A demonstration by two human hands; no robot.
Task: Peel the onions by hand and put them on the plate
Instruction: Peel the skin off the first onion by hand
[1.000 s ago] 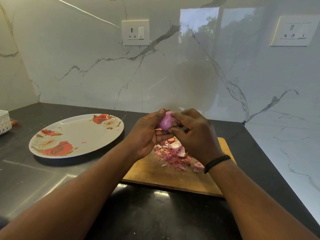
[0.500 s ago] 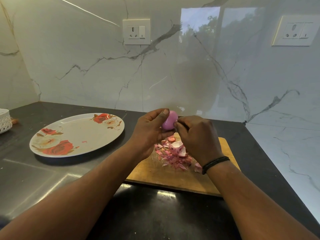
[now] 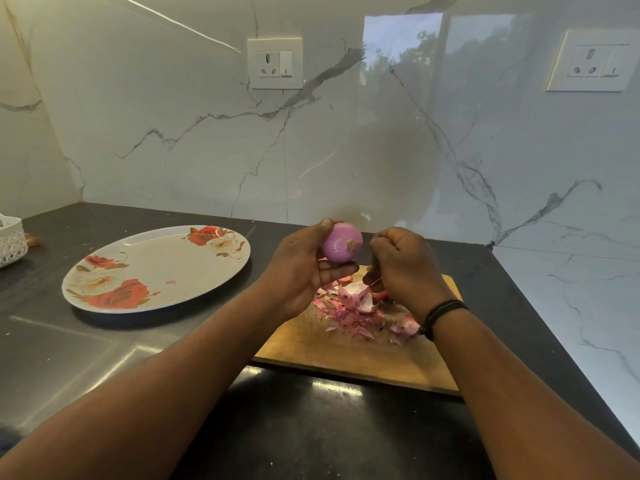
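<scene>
A peeled purple onion [image 3: 342, 247] sits in the left hand [image 3: 304, 271], held between thumb and curled fingers. Just to its right, the right hand [image 3: 403, 268] is curled, pinching a scrap of peel [image 3: 375, 281]. Below both hands, loose skins [image 3: 356, 308] lie on a wooden board [image 3: 346, 355]. A flowered plate [image 3: 156, 268] rests on the dark surface [image 3: 86, 351], left of the left hand.

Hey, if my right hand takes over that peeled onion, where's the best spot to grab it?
Grip the onion round its smooth bare right flank, coming from the right. The left hand already covers its left side, thumb on top and fingers beneath. Avoid pinching only the small root nub facing you; it looks too slight to hold.
</scene>
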